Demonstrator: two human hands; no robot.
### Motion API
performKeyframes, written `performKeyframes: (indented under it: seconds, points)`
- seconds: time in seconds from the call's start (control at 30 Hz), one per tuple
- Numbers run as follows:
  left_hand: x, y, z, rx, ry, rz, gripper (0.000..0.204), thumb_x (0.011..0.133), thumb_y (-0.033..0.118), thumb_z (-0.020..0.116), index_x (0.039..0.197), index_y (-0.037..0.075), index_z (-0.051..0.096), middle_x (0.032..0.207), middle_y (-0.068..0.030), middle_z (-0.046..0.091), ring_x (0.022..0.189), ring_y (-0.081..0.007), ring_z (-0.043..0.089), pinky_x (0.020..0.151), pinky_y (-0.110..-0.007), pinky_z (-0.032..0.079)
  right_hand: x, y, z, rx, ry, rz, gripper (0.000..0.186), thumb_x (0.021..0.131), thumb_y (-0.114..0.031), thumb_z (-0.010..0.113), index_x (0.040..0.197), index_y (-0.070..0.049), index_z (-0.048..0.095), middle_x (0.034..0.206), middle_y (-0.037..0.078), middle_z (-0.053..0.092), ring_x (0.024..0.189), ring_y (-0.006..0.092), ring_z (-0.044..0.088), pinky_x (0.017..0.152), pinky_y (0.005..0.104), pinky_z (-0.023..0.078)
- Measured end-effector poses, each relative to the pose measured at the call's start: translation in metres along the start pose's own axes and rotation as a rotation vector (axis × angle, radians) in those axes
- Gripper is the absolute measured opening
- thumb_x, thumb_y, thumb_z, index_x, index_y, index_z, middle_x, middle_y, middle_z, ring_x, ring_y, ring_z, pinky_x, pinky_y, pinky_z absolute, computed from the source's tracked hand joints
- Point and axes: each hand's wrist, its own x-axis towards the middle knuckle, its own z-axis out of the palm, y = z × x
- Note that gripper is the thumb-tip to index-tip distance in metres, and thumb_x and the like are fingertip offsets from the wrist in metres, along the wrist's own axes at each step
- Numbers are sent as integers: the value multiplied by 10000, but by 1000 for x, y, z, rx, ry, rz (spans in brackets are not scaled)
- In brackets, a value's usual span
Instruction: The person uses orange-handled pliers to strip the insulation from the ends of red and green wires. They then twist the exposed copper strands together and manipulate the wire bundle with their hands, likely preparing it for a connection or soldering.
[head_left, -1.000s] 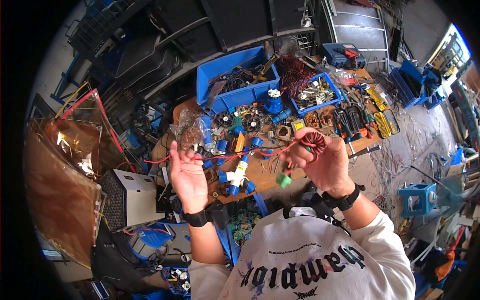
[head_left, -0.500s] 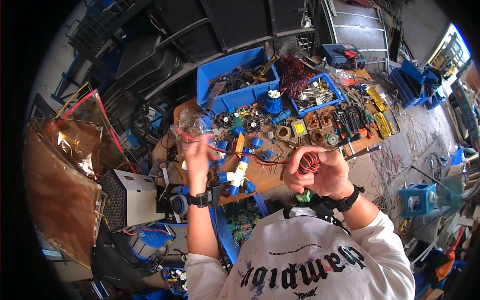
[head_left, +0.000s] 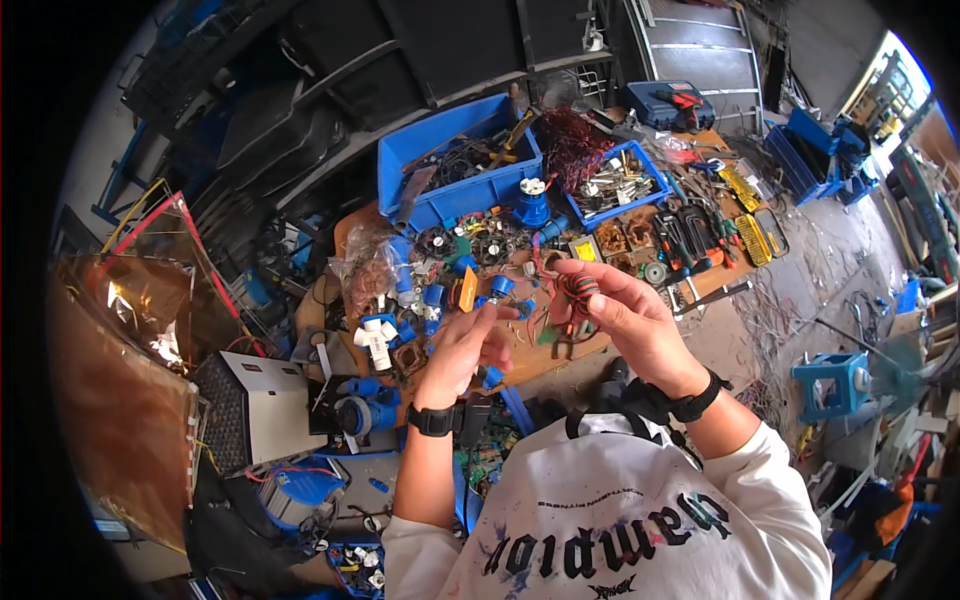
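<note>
My right hand [head_left: 645, 335] is closed around a small coil of red-and-black wire [head_left: 579, 291], held over the front of the workbench. A loose stretch of wire hangs from the coil on its left side. To the left, my left hand [head_left: 468, 350] hovers over the bench with its fingers apart and nothing visible in them. Just beyond its fingertips lie an orange flat piece [head_left: 468, 289] and blue plug-like parts [head_left: 500, 287]. A white fitting [head_left: 378, 342] sits left of that hand. What lies directly beneath the left hand is hidden.
A large blue bin [head_left: 460, 205] of tools and scrap stands at the back, beside a blue tray [head_left: 640, 190] of metal pieces. Pliers and clamps [head_left: 690, 238] and a yellow bit case [head_left: 755, 238] lie at the right. A blue stool [head_left: 832, 385] stands on the littered floor.
My left hand has come right and nearer, and the wire no longer stretches across to it. The coil has moved slightly left and up in my right hand. The whole view has shifted slightly.
</note>
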Motion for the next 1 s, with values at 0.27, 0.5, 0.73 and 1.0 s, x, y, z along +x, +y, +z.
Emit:
performKeyframes:
  seconds: [0.27, 0.5, 0.73, 1.0]
  points:
    - [-25, 31, 83, 538, 260, 718, 436, 756, 66, 775, 1140, 20, 574, 988, -76, 615, 882, -154, 626, 738, -267, 509, -8, 9, -13, -164, 76, 0, 503, 936, -174, 600, 1373, 3, 428, 1201, 107, 614, 1126, 185, 576, 993, 338, 437]
    - [-5, 32, 113, 844, 460, 893, 478, 718, 25, 776, 1170, 39, 619, 1108, -104, 565, 885, -211, 617, 783, -306, 512, -15, -7, -23, -487, -17, -91, 499, 930, -37, 468, 1421, -19, 382, 1165, 172, 628, 1042, 207, 625, 908, 308, 464]
    - [12, 40, 154, 654, 383, 856, 462, 735, 111, 793, 1146, 6, 612, 1122, -96, 593, 918, -178, 615, 774, -287, 514, -18, -39, -56, -795, 90, -254, 382, 860, -25, 611, 1240, -20, 580, 935, 179, 679, 763, 250, 679, 680, 342, 531]
    - [29, 38, 198, 414, 280, 737, 501, 754, 135, 788, 1189, -7, 583, 1129, -97, 621, 975, -171, 627, 864, -294, 499, -19, -83, -121, -812, -40, -284, 119, 839, -91, 685, 932, -46, 625, 1230, 130, 586, 1001, 264, 610, 765, 316, 507]
